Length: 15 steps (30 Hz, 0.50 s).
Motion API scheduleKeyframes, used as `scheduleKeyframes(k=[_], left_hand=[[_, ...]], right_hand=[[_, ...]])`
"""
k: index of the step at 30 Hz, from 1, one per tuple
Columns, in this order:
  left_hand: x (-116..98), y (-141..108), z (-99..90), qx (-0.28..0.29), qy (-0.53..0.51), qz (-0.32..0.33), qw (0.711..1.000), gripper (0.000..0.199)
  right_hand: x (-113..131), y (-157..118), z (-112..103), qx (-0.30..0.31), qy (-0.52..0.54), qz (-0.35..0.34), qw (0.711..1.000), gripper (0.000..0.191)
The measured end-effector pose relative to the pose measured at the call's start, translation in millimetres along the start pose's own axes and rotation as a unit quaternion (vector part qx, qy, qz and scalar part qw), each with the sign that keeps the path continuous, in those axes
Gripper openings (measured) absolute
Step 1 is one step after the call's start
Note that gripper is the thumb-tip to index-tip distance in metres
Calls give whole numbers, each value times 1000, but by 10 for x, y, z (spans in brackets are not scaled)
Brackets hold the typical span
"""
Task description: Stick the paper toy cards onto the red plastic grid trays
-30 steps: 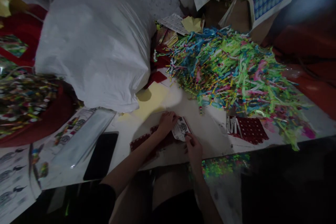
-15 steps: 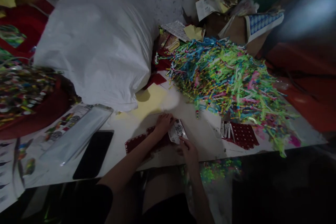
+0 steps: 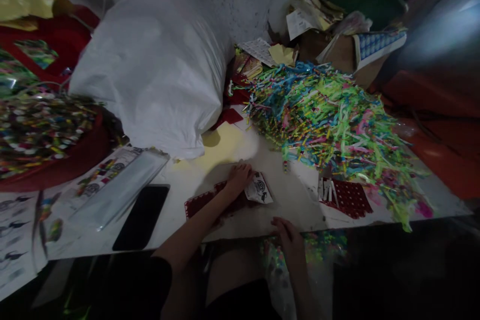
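Observation:
My left hand (image 3: 240, 179) lies over the left part of a small white card with black print (image 3: 258, 189), its bent fingers holding the card against the table. Under that hand and forearm are dark red cards with scalloped, white-dotted edges (image 3: 197, 203), partly hidden. Close to the table's front edge is my right hand (image 3: 290, 240), apart from the card. Its fingers are loosely spread, and I see nothing in them.
A heap of colourful beaded strips (image 3: 326, 115) covers the right side. A red dotted card (image 3: 350, 197) lies before it. On the left are a black phone (image 3: 141, 217), clear plastic sleeves (image 3: 120, 192) and a red basin (image 3: 75, 160) of small pieces. A white sack (image 3: 157, 70) stands behind.
My right hand has left the printed card and moved right and toward me, to the table edge. My left hand stays on the card. The whole view has shifted slightly.

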State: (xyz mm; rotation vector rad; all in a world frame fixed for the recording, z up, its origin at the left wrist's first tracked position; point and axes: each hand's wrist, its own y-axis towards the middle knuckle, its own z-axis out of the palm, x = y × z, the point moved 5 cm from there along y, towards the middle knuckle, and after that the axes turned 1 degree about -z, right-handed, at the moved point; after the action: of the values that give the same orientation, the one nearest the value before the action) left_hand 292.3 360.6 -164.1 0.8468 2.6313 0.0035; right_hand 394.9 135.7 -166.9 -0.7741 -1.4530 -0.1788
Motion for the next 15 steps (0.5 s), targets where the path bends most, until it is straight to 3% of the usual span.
scheduleKeyframes(k=[4,7,11,15], left_hand=[[-5,-6,7,-2,10,-2,1000,26],[-10,-13,4,-2,17,-1,1000,26],[-8,-10,2,3,13,1,1000,25],[5,3,13,3,-4,-2,1000,25]], right_hand=[[303,155,109,-23,-136,-162,977,42],[540,355,409,7,-264,-336,904,38],[429,547,746,97,-402,-432,802,44],[222,445,768,136,-479,-474,726,46]])
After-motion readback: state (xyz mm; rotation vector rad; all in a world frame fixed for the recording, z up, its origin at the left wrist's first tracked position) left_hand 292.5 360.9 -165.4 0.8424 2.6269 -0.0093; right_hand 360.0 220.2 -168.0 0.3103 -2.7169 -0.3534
